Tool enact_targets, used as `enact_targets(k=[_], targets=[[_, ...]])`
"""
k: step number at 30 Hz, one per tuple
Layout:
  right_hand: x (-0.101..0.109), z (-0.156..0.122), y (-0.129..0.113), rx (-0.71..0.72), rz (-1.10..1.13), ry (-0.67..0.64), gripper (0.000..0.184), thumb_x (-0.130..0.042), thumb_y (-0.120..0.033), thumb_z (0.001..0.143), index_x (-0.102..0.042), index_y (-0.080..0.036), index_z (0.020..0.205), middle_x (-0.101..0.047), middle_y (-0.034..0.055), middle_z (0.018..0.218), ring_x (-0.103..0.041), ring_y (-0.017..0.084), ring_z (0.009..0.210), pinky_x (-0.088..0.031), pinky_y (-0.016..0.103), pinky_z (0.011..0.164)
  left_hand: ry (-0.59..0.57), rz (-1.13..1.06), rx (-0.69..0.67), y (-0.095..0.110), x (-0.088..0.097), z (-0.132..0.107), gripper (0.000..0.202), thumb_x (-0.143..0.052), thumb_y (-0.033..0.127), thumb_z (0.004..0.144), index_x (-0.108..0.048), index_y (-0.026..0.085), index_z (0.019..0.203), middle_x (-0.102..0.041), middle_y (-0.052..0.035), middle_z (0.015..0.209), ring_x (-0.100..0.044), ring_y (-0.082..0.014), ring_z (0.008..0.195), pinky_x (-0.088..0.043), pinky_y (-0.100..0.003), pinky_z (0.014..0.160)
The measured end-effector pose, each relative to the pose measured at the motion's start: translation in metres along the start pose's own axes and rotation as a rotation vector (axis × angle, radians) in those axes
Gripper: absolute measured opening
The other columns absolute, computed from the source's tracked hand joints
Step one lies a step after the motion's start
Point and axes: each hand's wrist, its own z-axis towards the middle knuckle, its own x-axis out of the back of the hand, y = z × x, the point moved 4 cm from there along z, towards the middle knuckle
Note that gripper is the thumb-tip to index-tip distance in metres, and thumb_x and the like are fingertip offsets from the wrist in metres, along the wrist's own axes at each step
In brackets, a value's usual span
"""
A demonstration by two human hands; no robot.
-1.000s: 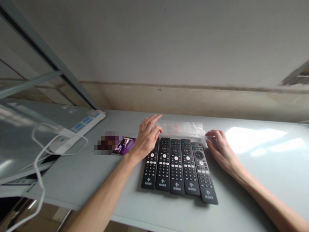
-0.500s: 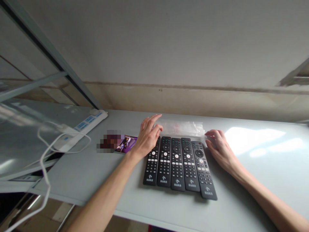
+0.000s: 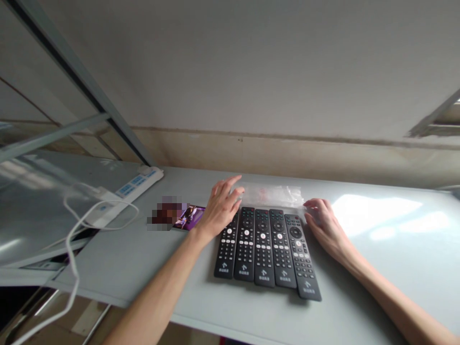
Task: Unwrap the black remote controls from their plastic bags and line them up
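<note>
Several black remote controls lie side by side on the grey table, buttons up, with the rightmost remote slanted and a little lower than the others. My left hand is over the top end of the leftmost remote, hiding part of it. Its fingers are spread and nothing is in them. Behind the row lies a clear plastic bag, flat. My right hand is at the right end of that bag, beside the slanted remote. Its fingers are bent, with the thumb apart; whether they touch the bag is unclear.
A purple printed picture, partly blurred out, lies left of my left hand. Farther left are a white power strip and a white cable near a metal frame post. A wall runs along the table's back edge.
The view has shifted slightly, and the scene sits a little lower. My left hand's fingers look slightly more spread. The remotes and the bag keep their arrangement.
</note>
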Motion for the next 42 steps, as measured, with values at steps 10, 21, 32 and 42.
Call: enact_targets(k=[10, 21, 32, 42], targets=[[0.0000, -0.0013, 0.0000, 0.005, -0.019, -0.008, 0.022, -0.049, -0.039, 0.103, -0.054, -0.026, 0.119, -0.057, 0.0122, 0.119, -0.064, 0.031, 0.107, -0.056, 0.054, 0.091, -0.028, -0.035, -0.036, 0.0009, -0.0037, -0.0014, 0.055, -0.058, 0.014, 0.104, -0.042, 0.029, 0.154, -0.050, -0.0139, 0.160, -0.052, -0.0308, 0.146, -0.045, -0.054, 0.120], [-0.0002, -0.0014, -0.0007, 0.015, -0.021, -0.019, 0.021, -0.049, -0.039, 0.103, -0.054, -0.026, 0.119, -0.057, 0.0123, 0.120, -0.063, 0.031, 0.109, -0.055, 0.055, 0.094, -0.084, -0.144, -0.079, 0.0040, -0.0006, -0.0007, 0.081, -0.064, 0.015, 0.103, -0.020, 0.033, 0.169, -0.056, -0.0117, 0.155, -0.057, -0.0277, 0.143, -0.049, -0.047, 0.119], [-0.0005, -0.0002, -0.0003, 0.003, -0.018, -0.037, 0.024, -0.048, -0.042, 0.103, -0.055, -0.027, 0.119, -0.058, 0.0117, 0.120, -0.063, 0.031, 0.107, -0.055, 0.051, 0.088, -0.140, -0.160, -0.068, 0.0037, -0.0034, -0.0017, 0.084, -0.066, 0.021, 0.104, -0.017, 0.035, 0.170, -0.058, -0.0099, 0.153, -0.061, -0.0279, 0.136, -0.053, -0.047, 0.116], [-0.0013, 0.0002, 0.0016, 0.012, -0.023, -0.022, 0.025, -0.049, -0.041, 0.103, -0.056, -0.025, 0.120, -0.059, 0.0120, 0.120, -0.065, 0.031, 0.106, -0.057, 0.050, 0.087, -0.156, -0.171, -0.075, 0.0053, -0.0056, -0.0014, 0.067, -0.053, 0.012, 0.107, -0.029, 0.032, 0.166, -0.061, -0.0083, 0.151, -0.061, -0.0256, 0.136, -0.053, -0.046, 0.117]])
